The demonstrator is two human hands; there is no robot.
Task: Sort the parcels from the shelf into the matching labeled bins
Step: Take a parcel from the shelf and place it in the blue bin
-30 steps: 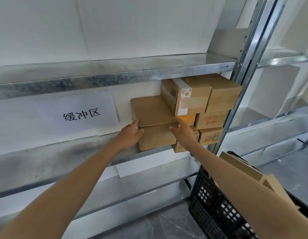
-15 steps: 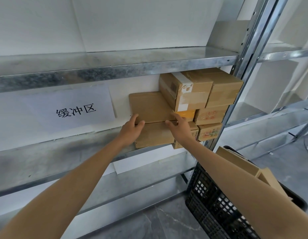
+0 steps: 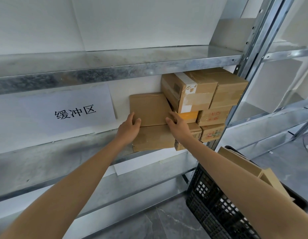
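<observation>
**Head camera: both hands on a flat box in the rack**

Biggest thing in view is the steel rack (image 3: pixel 115 66), dull grey, its shelf edges mottled and smudged, with a punched upright post running up the right side. White panels line its back. Taped to that backing, left of the parcels, there's a white sheet of paper (image 3: pixel 75 112) with three black characters: 缓冲区. Down at lower right, on a grey veined stone floor (image 3: pixel 167 225), stands a black plastic crate (image 3: pixel 210 195) with a grid of square holes. Brown cardboard pieces (image 3: pixel 239 163) stick out of it at a tilt.

Now the pile, crammed into the shelf's right end. Up top sit two squarish brown cartons side by side. The taped carton (image 3: pixel 192 90) is crossed by shiny clear tape and a white label strip, its writing too small to read. The plain carton (image 3: pixel 230 90) is to its right. Beneath them are an orange-fronted box (image 3: pixel 187 117) and two small printed cartons (image 3: pixel 213 116) (image 3: pixel 212 132), with red print I can't make out. To the left, two flat parcels are stacked, smooth matt cardboard. The lower box (image 3: pixel 153 138) has wrinkled tape along its bottom.

And the flat box (image 3: pixel 149 109) on top is the one in play. It lies on the lower box, its right side tucked against the taped carton. The left hand (image 3: pixel 129 128) clamps its near left corner, thumb laid on the face, fingers curled round the edge. The right hand (image 3: pixel 179 126) pinches the near right corner, thumb on the face, forefinger stretched along the right edge.
</observation>
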